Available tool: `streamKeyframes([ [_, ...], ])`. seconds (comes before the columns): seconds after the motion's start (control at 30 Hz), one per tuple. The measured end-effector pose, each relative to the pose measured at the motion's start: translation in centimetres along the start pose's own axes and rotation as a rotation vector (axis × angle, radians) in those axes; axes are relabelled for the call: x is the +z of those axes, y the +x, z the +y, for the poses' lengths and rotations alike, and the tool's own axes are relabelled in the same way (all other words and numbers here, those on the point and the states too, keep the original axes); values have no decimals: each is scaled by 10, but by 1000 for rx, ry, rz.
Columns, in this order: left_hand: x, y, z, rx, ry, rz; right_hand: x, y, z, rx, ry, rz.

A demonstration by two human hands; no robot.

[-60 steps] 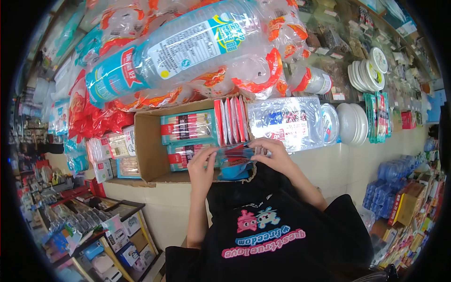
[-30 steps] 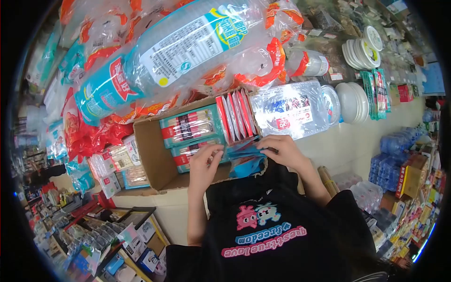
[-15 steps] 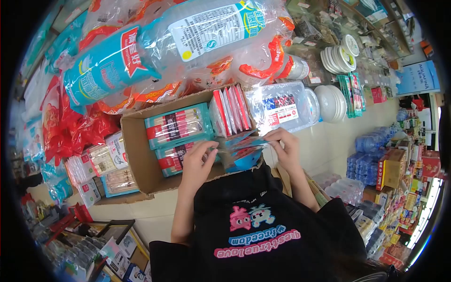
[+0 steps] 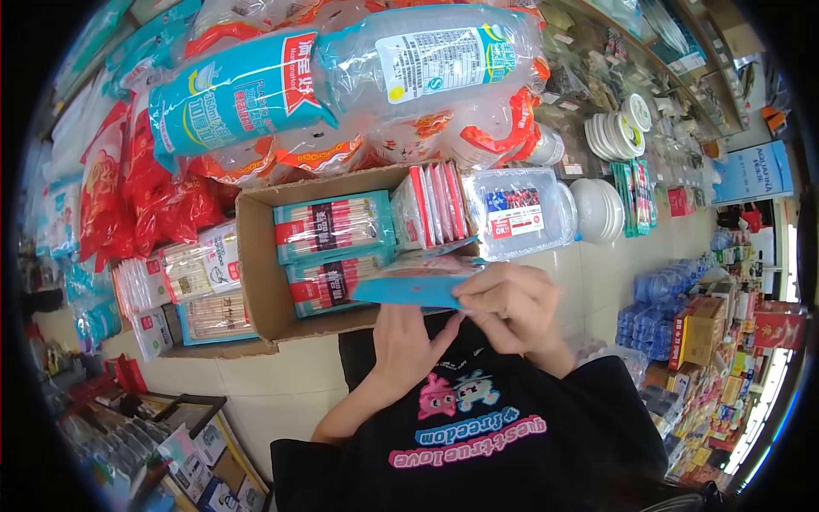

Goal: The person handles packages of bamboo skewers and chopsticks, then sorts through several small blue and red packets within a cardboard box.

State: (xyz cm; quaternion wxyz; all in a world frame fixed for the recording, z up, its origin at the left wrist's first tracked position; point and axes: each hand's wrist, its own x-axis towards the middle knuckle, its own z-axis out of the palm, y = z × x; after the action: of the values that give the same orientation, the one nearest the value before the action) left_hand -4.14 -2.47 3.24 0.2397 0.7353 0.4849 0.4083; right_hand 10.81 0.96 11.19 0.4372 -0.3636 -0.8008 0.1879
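Note:
A flat plastic packet with a blue edge (image 4: 409,293) is held tilted over the front edge of the cardboard box (image 4: 256,282). My right hand (image 4: 516,307) pinches its right end between thumb and fingers. Below it, my left hand (image 4: 397,346) grips the packet's near side, its fingertips hidden behind the blue edge and its thumb pointing right. Inside the box lie two packs of chopsticks (image 4: 328,224), the lower one partly covered by the packet. Several thin red-and-white packets (image 4: 435,205) stand on edge at the box's right.
Behind the box lie bagged plastic cups (image 4: 243,98) in a long sleeve. Clear lidded containers (image 4: 516,213) and white bowls (image 4: 597,211) are to the right. More chopstick packs (image 4: 205,264) and red bags (image 4: 162,196) sit left. Shrink-wrapped bottles (image 4: 657,316) stand on the floor.
The packet has turned so its blue edge faces me and has come out over the box's near edge. My left hand moved down and right beneath it; my right hand moved lower.

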Motion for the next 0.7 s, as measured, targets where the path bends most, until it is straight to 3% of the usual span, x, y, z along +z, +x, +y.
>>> streamKeyframes([
  [0.2,7,8,-2,-90,-102,71,31,12,-25,-28,113,135],
  [0.23,14,-2,-10,-215,-263,75,34,8,-29,-2,160,133],
  [0.3,15,5,-8,-150,-296,286,42,3,-31,-7,228,179],
  [0.33,6,11,-6,-160,-299,286,44,0,-33,-10,263,201],
  [0.47,-27,21,-11,-180,-285,228,40,-6,-28,9,475,110],
  [0.53,-35,10,-34,-276,-429,266,27,-4,-15,-61,354,69],
  [0.7,-52,-18,-65,-406,-585,347,-5,-52,54,433,-51,68],
])
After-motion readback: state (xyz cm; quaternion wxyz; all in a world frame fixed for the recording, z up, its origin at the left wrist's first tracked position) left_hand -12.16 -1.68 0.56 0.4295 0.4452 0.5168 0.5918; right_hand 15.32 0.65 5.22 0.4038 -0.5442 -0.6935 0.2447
